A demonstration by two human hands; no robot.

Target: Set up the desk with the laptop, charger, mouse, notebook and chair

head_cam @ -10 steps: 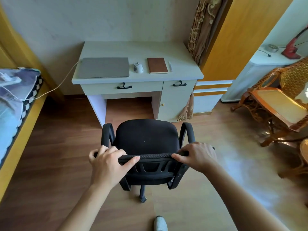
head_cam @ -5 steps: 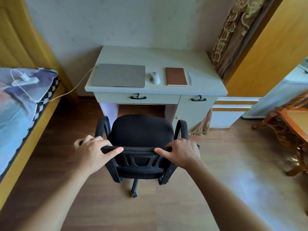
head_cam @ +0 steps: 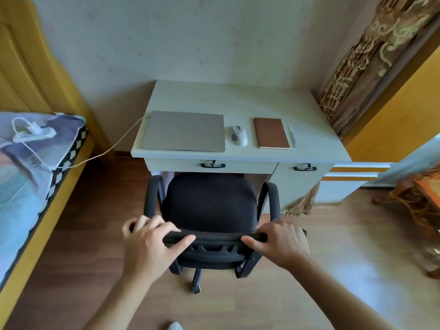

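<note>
A black office chair [head_cam: 209, 203] stands on the floor with its seat front at the knee gap of the white desk [head_cam: 238, 98]. My left hand [head_cam: 147, 244] and my right hand [head_cam: 281, 244] both grip the top of its backrest. On the desk lie a closed grey laptop [head_cam: 184, 131], a white mouse [head_cam: 239, 135], a brown notebook [head_cam: 271, 133] and a white pen [head_cam: 292, 136]. A charger cable [head_cam: 107, 151] runs from the laptop's left side to a white power strip [head_cam: 34, 134] on the bed.
A bed [head_cam: 28, 177] with a yellow frame runs along the left. A patterned curtain [head_cam: 357, 67] and a yellow wardrobe [head_cam: 404, 96] stand right of the desk. A wooden rattan chair [head_cam: 419, 206] is at the far right. Wood floor lies around me.
With both hands on the backrest, the chair has rolled forward to the desk, its seat now reaching the desk opening. I have stepped closer to the desk.
</note>
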